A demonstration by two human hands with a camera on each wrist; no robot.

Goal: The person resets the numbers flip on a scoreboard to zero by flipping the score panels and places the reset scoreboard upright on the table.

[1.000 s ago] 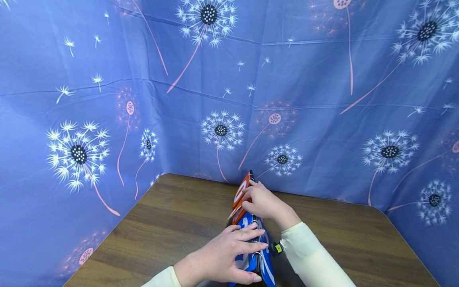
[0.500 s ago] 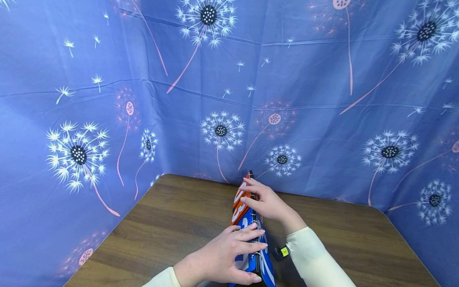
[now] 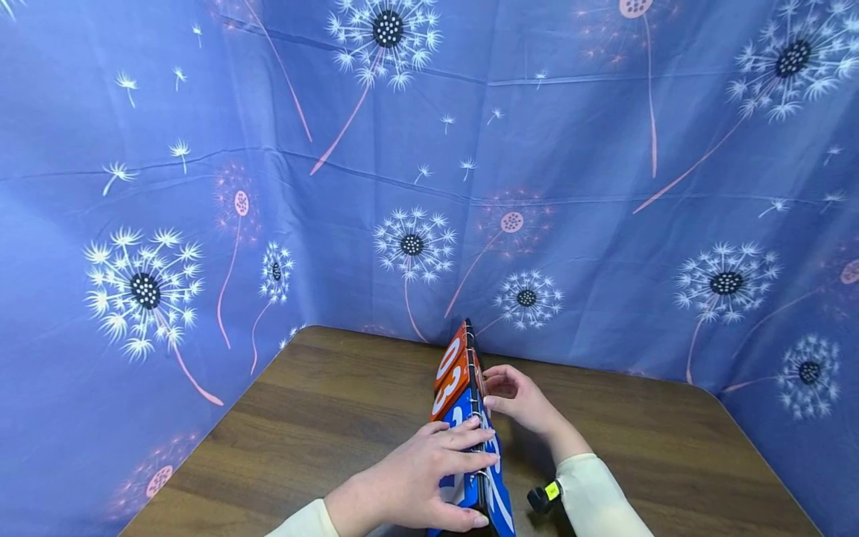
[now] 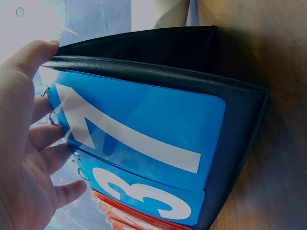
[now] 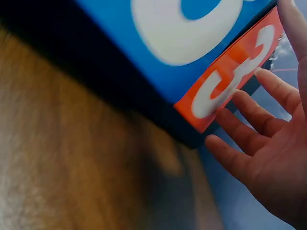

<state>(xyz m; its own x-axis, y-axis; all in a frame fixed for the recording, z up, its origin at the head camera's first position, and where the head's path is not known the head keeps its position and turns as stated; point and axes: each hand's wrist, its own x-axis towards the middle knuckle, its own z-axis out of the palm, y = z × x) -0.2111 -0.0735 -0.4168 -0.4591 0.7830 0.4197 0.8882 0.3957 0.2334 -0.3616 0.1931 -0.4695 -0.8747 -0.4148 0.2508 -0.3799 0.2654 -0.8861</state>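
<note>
A black tabletop flip scoreboard [image 3: 472,358] stands like a tent, with number cards hung on metal rings along its ridge. My left hand [image 3: 426,470] rests across the near part of the ridge, fingers spread and thumb at the near end. Below it, the left wrist view shows a blue 1 card [image 4: 139,120] and a smaller blue 3 card [image 4: 139,194]. Red cards [image 3: 451,359] reading 0 and 3 lie flat on the far left face. Beside the right face, my right hand [image 3: 526,406] has loosely bent fingers at a red 3 card [image 5: 230,79]; contact is unclear.
The scoreboard stands on a brown wood-grain table [image 3: 322,403] with rounded far corners. A blue dandelion-print cloth [image 3: 590,246] hangs behind the table and along its sides. A small black device with a yellow label [image 3: 542,496] sits at the right wrist.
My right hand has left the red cards at the ridge and moved right and down to the scoreboard's right side. The red 0 and 3 now show uncovered. My left hand stays in place.
</note>
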